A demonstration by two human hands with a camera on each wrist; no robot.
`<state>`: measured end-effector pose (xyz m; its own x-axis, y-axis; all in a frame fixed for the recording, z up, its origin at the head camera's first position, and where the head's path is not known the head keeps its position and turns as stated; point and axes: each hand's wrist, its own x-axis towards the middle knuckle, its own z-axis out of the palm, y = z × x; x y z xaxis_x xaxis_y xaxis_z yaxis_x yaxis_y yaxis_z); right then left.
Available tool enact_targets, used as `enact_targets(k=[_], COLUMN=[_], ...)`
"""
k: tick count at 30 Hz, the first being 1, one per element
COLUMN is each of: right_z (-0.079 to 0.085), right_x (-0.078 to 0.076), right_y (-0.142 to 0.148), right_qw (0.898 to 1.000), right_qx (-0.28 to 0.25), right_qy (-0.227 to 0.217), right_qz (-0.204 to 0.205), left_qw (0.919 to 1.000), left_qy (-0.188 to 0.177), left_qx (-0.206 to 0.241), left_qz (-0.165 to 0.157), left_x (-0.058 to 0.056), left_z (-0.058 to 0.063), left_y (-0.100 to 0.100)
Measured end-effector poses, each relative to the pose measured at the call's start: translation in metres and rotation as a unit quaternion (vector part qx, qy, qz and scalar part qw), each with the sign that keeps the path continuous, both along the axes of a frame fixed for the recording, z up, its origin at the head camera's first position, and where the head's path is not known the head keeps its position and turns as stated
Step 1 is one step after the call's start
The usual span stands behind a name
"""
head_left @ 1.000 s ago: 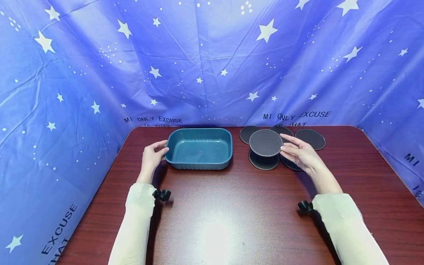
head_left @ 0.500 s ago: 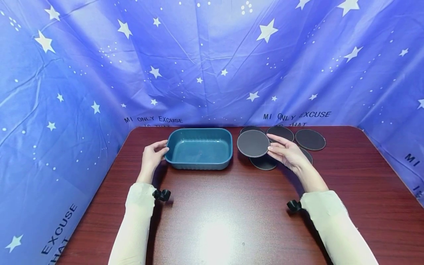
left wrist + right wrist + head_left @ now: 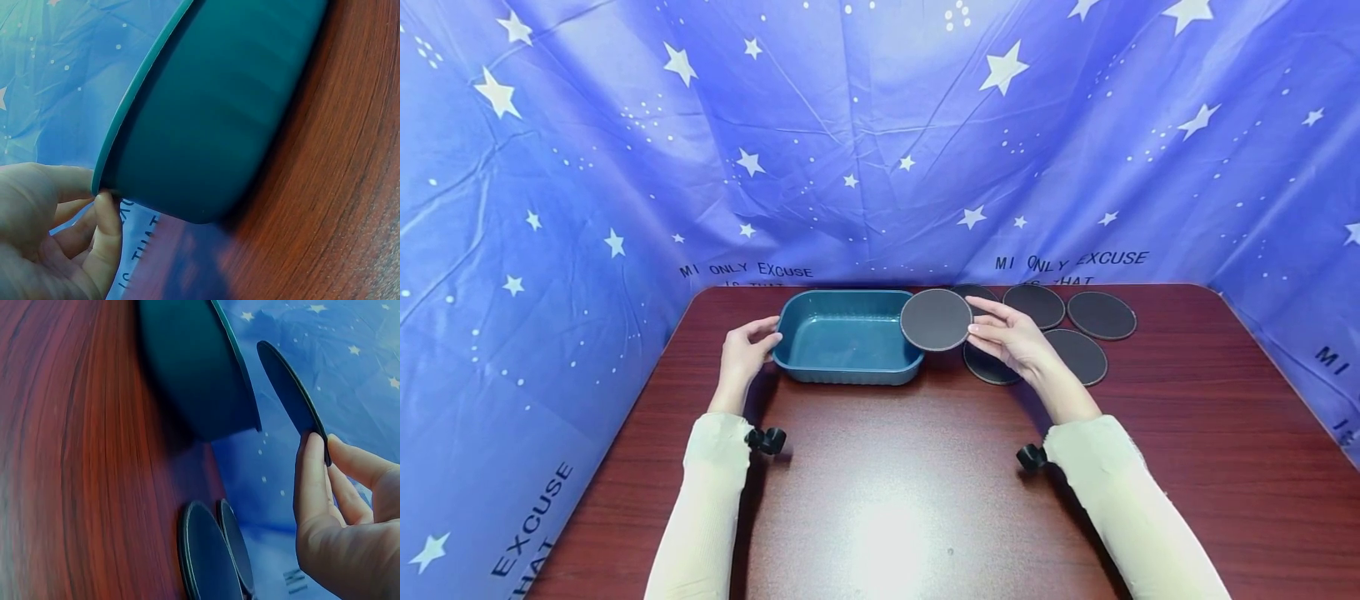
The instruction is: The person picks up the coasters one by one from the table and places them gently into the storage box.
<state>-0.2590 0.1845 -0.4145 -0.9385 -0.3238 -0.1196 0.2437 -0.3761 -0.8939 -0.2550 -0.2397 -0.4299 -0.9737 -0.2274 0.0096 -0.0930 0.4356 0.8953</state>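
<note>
A teal rectangular plastic basin (image 3: 850, 377) stands at the back left of the table. My left hand (image 3: 747, 354) pinches its left rim between thumb and fingers, as the left wrist view also shows at the basin's wall (image 3: 206, 119). My right hand (image 3: 1015, 342) pinches the right edge of a round black coaster (image 3: 936, 320). That coaster is held in the air, overlapping the basin's right end in the head view. In the right wrist view the held coaster (image 3: 290, 390) appears nearly edge-on, above and apart from the basin rim.
Several more round black coasters lie on the table right of the basin, among them a far right coaster (image 3: 1102, 316), a front coaster (image 3: 1077, 358) and one partly hidden (image 3: 988, 367). A starry blue cloth (image 3: 865, 150) hangs behind the dark red table (image 3: 865, 442).
My right hand has carried the held coaster leftward from above the other coasters to the basin's right end. My left hand stays on the basin rim, and the basin has not moved.
</note>
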Motion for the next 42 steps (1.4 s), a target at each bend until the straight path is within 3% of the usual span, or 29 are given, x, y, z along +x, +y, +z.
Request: enact_targets(k=[14, 25, 36, 42], right_z=[0.002, -0.003, -0.001, 0.000], right_x=[-0.010, -0.010, -0.009, -0.009], right_y=[-0.048, -0.065, -0.069, -0.071], right_qw=[0.997, 0.992, 0.975, 0.953], right_qx=[0.073, 0.121, 0.203, 0.269], right_qy=[-0.004, 0.015, 0.075, 0.123], right_qz=[-0.002, -0.032, -0.052, -0.064], left_qw=[1.0000, 1.0000, 1.0000, 1.0000], left_qy=[0.000, -0.002, -0.001, 0.000], left_qx=[-0.002, -0.005, 0.000, -0.001], left_qz=[-0.001, 0.002, 0.004, 0.003], left_x=[0.000, 0.002, 0.001, 0.001], left_z=[0.000, 0.000, 0.000, 0.001], left_y=[0.000, 0.001, 0.002, 0.002])
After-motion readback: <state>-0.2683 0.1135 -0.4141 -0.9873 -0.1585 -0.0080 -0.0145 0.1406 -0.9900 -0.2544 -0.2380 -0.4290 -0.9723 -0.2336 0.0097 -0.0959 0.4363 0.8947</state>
